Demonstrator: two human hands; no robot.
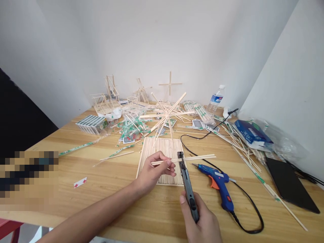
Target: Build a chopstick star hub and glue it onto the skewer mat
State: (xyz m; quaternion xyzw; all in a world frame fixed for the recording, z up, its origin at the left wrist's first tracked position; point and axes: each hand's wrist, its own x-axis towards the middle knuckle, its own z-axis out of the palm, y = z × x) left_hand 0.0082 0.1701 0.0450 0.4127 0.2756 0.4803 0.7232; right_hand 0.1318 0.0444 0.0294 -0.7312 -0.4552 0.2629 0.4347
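Observation:
My left hand (155, 169) is shut on a pair of thin wooden sticks (194, 158), which run sideways above a square mat of glued wooden sticks (162, 152). My right hand (202, 221) grips dark metal cutters (188, 190). Their jaws close around the sticks, just to the right of my left hand. A blue hot glue gun (216, 179) with an orange trigger lies on the wooden table (76, 206), right of the mat and near my right hand. Its black cord (253, 216) curves around my right side.
Behind the mat stands a star-like frame of crossed sticks (167, 114), among torn green-printed wrappers, loose sticks and playing cards. Further back are stick models, a water bottle (215, 99) and a stacked pack of cards (92, 124). A black tablet (288, 182) lies at right.

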